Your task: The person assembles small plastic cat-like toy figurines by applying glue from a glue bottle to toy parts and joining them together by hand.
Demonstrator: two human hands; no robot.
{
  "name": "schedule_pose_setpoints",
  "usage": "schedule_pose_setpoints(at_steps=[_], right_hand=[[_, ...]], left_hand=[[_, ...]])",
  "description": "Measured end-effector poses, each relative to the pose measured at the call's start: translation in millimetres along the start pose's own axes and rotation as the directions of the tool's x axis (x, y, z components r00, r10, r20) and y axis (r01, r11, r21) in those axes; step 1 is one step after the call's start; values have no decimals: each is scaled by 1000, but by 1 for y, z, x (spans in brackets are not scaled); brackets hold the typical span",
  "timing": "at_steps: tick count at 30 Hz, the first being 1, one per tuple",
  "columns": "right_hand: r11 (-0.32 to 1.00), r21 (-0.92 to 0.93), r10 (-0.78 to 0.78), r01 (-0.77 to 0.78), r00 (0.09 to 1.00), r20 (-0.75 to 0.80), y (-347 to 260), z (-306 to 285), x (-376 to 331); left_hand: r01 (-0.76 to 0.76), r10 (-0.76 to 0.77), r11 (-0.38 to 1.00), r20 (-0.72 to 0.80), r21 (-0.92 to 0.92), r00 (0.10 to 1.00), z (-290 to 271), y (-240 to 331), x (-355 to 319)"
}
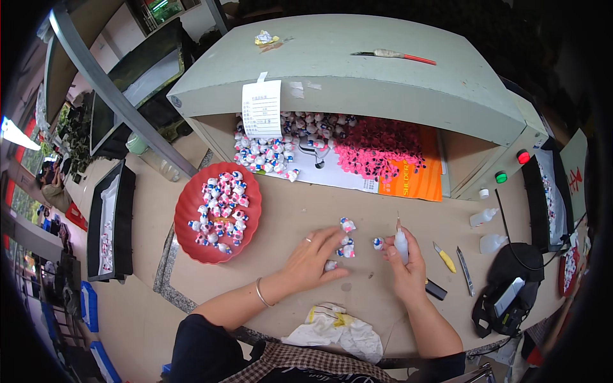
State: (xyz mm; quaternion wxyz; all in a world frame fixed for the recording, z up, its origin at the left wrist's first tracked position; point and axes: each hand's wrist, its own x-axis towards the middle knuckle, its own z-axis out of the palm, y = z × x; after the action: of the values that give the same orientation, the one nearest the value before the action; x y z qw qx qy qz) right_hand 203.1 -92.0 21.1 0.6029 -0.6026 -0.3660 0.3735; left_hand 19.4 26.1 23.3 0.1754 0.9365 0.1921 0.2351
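Note:
My right hand (406,262) is closed around a small white squeeze bottle (401,245) with a thin needle tip pointing up. At that hand's fingertips is a small white figurine (378,243) with blue and pink parts; I cannot tell whether they grip it. My left hand (313,258) is spread low over the table, fingers apart. By its fingertips lie several similar figurines, among them one at the far end (347,225) and a nearer one (347,251). Another figurine (330,265) shows between the thumb and index finger, partly covered.
A red scalloped bowl (185,236) of figurines stands at left. Ahead, a grey cabinet (357,83) holds piled figurines and pink pieces (377,150). To the right are a yellow-handled knife (445,257), metal tweezers (465,271), bottles (483,217) and a black bag (511,281). A stained cloth (335,332) lies nearest me.

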Motion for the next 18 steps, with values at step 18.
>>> schedule_pose_setpoints(at_steps=[18], right_hand=[[993,111,46,-28,985,-165,0,-7,5]], left_hand=[[415,-691,389,37,-823,722,-14,-60,51]])
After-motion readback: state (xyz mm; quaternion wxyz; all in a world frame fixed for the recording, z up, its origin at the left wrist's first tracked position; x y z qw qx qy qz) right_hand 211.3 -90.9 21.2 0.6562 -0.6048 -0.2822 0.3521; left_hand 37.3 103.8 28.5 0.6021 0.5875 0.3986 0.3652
